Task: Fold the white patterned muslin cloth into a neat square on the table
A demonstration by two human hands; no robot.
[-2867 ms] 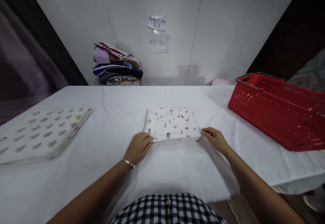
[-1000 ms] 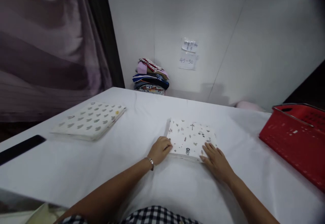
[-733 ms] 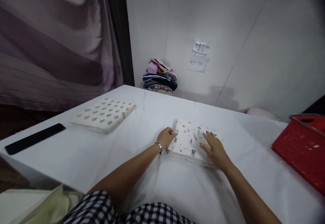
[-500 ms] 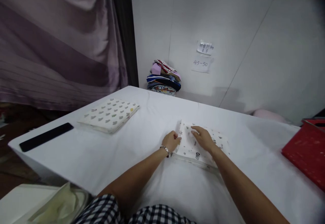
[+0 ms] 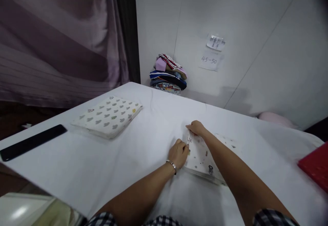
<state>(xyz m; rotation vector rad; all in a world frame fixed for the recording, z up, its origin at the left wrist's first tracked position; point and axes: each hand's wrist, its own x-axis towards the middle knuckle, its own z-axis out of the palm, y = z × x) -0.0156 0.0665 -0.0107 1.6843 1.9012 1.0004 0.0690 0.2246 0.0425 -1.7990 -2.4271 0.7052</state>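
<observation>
A folded white cloth (image 5: 201, 159) with small scattered prints lies on the white-covered table (image 5: 143, 164) before me. My left hand (image 5: 178, 153), with a bracelet at its wrist, has its fingers closed on the cloth's left edge. Higher up, at the far left corner of the same cloth, my right hand (image 5: 196, 128) has thumb and fingers pinched together on the edge. My right forearm hides part of the cloth. To the left lies a second folded cloth (image 5: 110, 115), white with rows of grey shapes, apart from both hands.
A long flat black object (image 5: 33, 142) lies along the table's left side. Several folded fabrics (image 5: 167, 77) are piled beyond the far edge, by the wall. Something red (image 5: 315, 166) sits at the right. A pale container (image 5: 23, 209) stands at lower left, below the table.
My right hand has moved from lying over the cloth to its far left corner and closed there. The left hand stays on the left edge. The view has shifted slightly.
</observation>
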